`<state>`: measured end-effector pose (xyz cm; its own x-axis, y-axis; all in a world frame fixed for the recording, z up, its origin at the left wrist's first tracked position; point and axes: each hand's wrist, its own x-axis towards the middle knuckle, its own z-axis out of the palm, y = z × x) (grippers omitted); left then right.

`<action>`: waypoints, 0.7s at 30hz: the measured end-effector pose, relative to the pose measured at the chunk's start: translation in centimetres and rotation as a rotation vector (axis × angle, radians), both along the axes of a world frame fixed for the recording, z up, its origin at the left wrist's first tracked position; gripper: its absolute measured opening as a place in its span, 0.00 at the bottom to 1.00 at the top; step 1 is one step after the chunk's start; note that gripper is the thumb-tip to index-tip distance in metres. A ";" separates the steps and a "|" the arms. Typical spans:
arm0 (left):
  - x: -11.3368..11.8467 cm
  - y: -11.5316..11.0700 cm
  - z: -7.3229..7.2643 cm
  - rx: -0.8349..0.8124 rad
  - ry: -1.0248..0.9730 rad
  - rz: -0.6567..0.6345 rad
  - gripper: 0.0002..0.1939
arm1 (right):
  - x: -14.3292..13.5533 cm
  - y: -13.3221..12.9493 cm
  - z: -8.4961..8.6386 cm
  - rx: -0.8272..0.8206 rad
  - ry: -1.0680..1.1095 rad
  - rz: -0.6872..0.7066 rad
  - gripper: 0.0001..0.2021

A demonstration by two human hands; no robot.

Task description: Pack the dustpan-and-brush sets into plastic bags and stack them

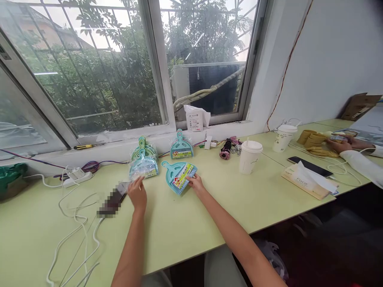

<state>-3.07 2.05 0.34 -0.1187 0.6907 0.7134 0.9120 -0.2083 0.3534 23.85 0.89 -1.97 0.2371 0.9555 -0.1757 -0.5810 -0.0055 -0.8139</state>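
A teal dustpan-and-brush set with a yellow label (179, 175) is tilted over the green table, and my right hand (196, 183) grips its lower right edge. My left hand (137, 192) is just below a wrapped teal set (143, 165) at the front of a stack; its fingers are bent together, and whether they pinch the wrapper is too blurred to tell. Against the window wall stands another wrapped teal set (181, 146).
Nearby are a pixelated dark object (111, 202), white cables (79, 217), a power strip (77, 179), a lidded cup (250, 157), another cup (284, 138), a tissue pack (308, 181) and a black phone (310, 166). Another person's hands (344, 144) hold something at the far right.
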 end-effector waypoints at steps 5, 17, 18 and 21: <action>4.0 -1.3 0.0 -0.058 0.167 -0.302 0.16 | 1.1 0.3 0.0 0.014 0.038 -0.070 0.15; 2.6 -1.3 -0.4 -0.193 0.261 -0.213 0.25 | 3.2 0.4 0.3 0.057 -0.010 -0.068 0.15; 2.6 -1.2 -0.5 -0.199 0.264 -0.212 0.26 | 3.2 0.3 0.5 0.069 -0.016 -0.049 0.15; 2.5 -1.0 -0.8 -0.231 0.287 -0.213 0.25 | 3.4 0.0 0.9 0.101 -0.025 -0.014 0.14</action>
<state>-0.55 1.05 -0.42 0.2246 0.8241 0.5201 0.9253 -0.3478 0.1513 27.24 0.88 -1.09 0.2534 0.9647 -0.0722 -0.5598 0.0853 -0.8242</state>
